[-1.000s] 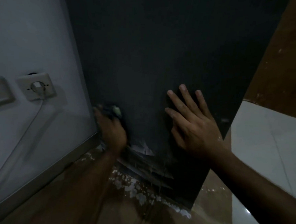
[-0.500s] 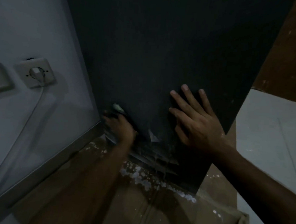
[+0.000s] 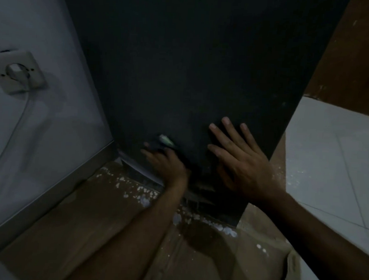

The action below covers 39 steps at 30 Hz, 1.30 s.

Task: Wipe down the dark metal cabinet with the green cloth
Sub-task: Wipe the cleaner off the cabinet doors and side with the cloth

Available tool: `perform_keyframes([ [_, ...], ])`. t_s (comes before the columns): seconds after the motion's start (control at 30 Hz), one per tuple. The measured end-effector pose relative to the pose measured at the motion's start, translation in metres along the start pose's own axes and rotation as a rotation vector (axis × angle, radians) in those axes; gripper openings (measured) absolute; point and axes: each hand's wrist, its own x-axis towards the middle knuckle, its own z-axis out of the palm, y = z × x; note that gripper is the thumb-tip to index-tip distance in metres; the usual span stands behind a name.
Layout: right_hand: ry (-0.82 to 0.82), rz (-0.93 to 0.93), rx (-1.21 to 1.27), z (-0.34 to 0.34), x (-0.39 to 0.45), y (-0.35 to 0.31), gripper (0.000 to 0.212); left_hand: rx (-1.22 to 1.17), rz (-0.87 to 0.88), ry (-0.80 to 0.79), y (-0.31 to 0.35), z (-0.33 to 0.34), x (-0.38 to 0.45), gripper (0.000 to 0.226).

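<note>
The soft, light green cloth (image 3: 166, 140) is being gripped, bunched, by the left hand (image 3: 167, 162); the stiff dark metal cabinet (image 3: 193, 76) is being steadied by the flat, released right hand (image 3: 242, 164).

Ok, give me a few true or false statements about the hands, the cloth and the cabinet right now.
1. The right hand lies flat on the cabinet. True.
2. The left hand holds the green cloth low on the cabinet. True.
3. The wall socket has nothing plugged in. False: a plug with a cable sits in it.
4. The cloth is in the right hand. False: that hand has bare, straight fingers.
5. White crumbs lie by the cabinet's foot. True.
</note>
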Motion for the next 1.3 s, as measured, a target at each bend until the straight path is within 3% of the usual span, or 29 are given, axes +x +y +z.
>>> perform_keyframes([
  [0.1, 0.022, 0.026, 0.061, -0.011, -0.021, 0.011, 0.038, -0.127, -0.170, 0.083, 0.013, -0.005, 0.033, 0.052],
  [0.13, 0.042, 0.039, 0.076, -0.015, -0.025, 0.014, 0.037, -0.166, -0.135, 0.117, 0.019, 0.000, 0.018, 0.053],
  [0.2, 0.105, 0.066, 0.091, -0.022, -0.031, 0.020, 0.037, -0.171, 0.105, 0.154, 0.030, 0.022, -0.045, 0.063],
  [0.3, 0.187, 0.104, 0.133, -0.024, -0.032, 0.023, 0.041, 0.046, 0.566, 0.091, 0.014, 0.075, -0.139, 0.084],
  [0.43, 0.223, 0.116, 0.158, -0.015, -0.039, 0.021, 0.038, 0.255, 0.839, 0.059, -0.020, 0.082, -0.126, 0.080],
  [0.5, 0.203, 0.109, 0.170, -0.014, -0.052, 0.024, 0.038, 0.080, 0.787, 0.076, -0.021, 0.062, -0.099, 0.074],
  [0.53, 0.200, 0.114, 0.187, -0.016, -0.060, 0.026, 0.038, -0.071, 0.671, 0.086, -0.011, 0.052, -0.086, 0.073],
  [0.6, 0.205, 0.148, 0.224, -0.021, -0.073, 0.031, 0.039, -0.293, 0.499, 0.132, 0.031, 0.038, -0.070, 0.076],
  [0.63, 0.225, 0.173, 0.239, -0.024, -0.078, 0.033, 0.041, -0.321, 0.516, 0.162, 0.057, 0.034, -0.068, 0.076],
  [0.77, 0.452, 0.351, 0.316, -0.037, -0.066, 0.041, 0.034, -0.171, 0.996, 0.267, 0.146, 0.029, -0.065, 0.070],
  [0.83, 0.595, 0.531, 0.437, -0.038, -0.050, 0.044, 0.024, -0.102, 1.105, 0.300, 0.161, 0.027, -0.065, 0.068],
  [0.9, 0.669, 0.678, 0.568, -0.036, -0.036, 0.045, 0.020, -0.022, 1.257, 0.235, 0.142, 0.031, -0.069, 0.070],
  [1.0, 0.646, 0.818, 0.705, -0.026, -0.034, 0.039, 0.020, 0.165, 1.449, 0.061, 0.079, 0.034, -0.077, 0.076],
  [1.1, 0.628, 0.856, 0.769, -0.020, -0.038, 0.028, 0.023, 0.260, 1.508, 0.040, 0.062, 0.023, -0.065, 0.076],
  [1.2, 0.633, 0.796, 0.816, -0.024, -0.031, 0.022, 0.022, 0.138, 1.397, 0.104, 0.112, 0.013, -0.054, 0.073],
  [1.3, 0.688, 0.858, 0.874, -0.027, -0.019, 0.022, 0.028, -0.012, 1.279, 0.226, 0.167, 0.016, -0.059, 0.070],
])
